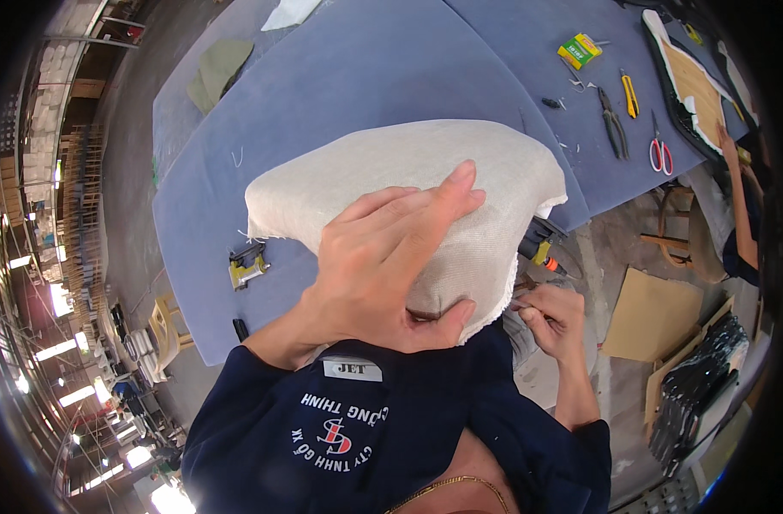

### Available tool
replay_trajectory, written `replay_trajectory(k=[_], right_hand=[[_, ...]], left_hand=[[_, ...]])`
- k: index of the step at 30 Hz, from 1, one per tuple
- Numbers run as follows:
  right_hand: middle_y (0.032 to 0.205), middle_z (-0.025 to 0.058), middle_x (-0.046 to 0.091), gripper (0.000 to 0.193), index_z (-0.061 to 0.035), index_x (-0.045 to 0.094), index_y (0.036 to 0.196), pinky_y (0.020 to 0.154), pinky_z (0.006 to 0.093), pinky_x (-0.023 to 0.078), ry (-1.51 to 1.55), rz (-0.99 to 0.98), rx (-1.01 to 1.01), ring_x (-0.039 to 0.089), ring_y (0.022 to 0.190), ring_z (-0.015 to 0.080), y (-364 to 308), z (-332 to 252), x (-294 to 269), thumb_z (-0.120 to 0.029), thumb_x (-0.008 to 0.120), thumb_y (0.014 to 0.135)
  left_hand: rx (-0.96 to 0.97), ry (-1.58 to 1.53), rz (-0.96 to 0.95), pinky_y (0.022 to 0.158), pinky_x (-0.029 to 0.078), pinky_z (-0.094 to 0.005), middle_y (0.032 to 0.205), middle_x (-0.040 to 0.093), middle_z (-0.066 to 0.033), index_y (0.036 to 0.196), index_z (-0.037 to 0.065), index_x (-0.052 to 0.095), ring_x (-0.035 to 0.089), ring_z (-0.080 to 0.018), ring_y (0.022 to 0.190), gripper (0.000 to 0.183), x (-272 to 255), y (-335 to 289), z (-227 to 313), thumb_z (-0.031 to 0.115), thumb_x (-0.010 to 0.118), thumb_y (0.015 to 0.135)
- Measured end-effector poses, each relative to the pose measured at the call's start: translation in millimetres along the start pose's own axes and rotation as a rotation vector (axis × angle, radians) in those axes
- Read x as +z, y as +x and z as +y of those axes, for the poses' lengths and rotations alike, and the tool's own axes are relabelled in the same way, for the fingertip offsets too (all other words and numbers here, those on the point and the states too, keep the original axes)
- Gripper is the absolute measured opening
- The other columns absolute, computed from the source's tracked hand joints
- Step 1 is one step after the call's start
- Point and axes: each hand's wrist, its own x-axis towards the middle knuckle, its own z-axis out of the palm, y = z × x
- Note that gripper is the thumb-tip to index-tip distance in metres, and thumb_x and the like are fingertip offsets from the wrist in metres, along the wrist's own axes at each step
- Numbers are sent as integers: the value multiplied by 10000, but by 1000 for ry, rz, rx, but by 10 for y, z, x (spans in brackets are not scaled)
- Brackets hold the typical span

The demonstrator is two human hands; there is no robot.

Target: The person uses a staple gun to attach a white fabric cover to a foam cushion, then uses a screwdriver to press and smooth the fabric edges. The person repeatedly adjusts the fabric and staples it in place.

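A cushion covered in cream woven fabric [408,180] rests at the near edge of the bench [340,68], which is topped with blue-grey cloth, and its near side overhangs toward the person. The left hand [391,265] lies spread over the cushion's near face, fingers flat on the fabric and thumb hooked under the lower edge, pressing the cover down. The right hand [550,317] is just beside the cushion's lower right corner, fingers pinched around something small at the frayed fabric edge; what it grips is too hidden to tell. A black tool with yellow and orange parts [541,248] shows just under the cushion's right side. A yellow stapler [247,267] lies near the bench's near left edge. Toward the far right corner lie pliers [614,124], a yellow utility knife [630,94], red-handled scissors [660,152] and a green and yellow box [579,50].
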Motion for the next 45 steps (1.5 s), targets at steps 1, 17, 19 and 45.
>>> replay_trajectory(k=[1,17,19,45], right_hand=[[704,97,702,268,-4,743,832,549,312,490,-9,-8,-3,685,597,230,26,40,-3,-252,744,932],[637,41,586,332,10,643,758,507,270,394,130,192,150,553,539,120,-285,625,-239,-242,794,912],[642,12,588,337,-5,634,742,503,255,397,275,352,256,548,546,91,-253,597,-190,-243,779,930],[619,-19,542,384,-28,659,851,447,249,389,921,189,311,483,483,56,1547,-601,752,-356,650,1051]], left_hand=[[4,3,-8,888,561,-364,1199,754,-122,1490,-84,478,739,-265,994,976,4,6,11,246,779,622],[109,-48,413,891,579,-388,1052,747,-136,989,17,719,723,-299,1005,302,-377,92,-694,90,809,710],[62,-64,513,870,571,-355,1049,739,-139,957,10,709,715,-260,987,201,-479,176,-860,41,782,772],[103,47,33,863,559,-420,1191,704,-183,999,68,763,698,-358,1069,335,-502,385,-437,210,891,724]])
